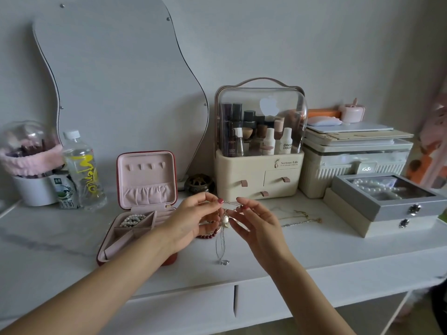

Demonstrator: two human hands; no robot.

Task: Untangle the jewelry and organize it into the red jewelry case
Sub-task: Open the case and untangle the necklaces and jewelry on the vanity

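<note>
Head view: both the left hand (pixel 191 221) and right hand (pixel 254 222) pinch the tangled necklace (pixel 225 221) between them, seemingly still knotted. Left of them, the red jewelry case (pixel 135 213) holds only a pearl bracelet (pixel 132 220); chains (pixel 300 218) wait right.

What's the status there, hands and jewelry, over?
Left hand and right hand both pinching tangled necklace above table. Red jewelry case open, pearls inside. Dark red bracelet under the hands, more chains right.
</note>
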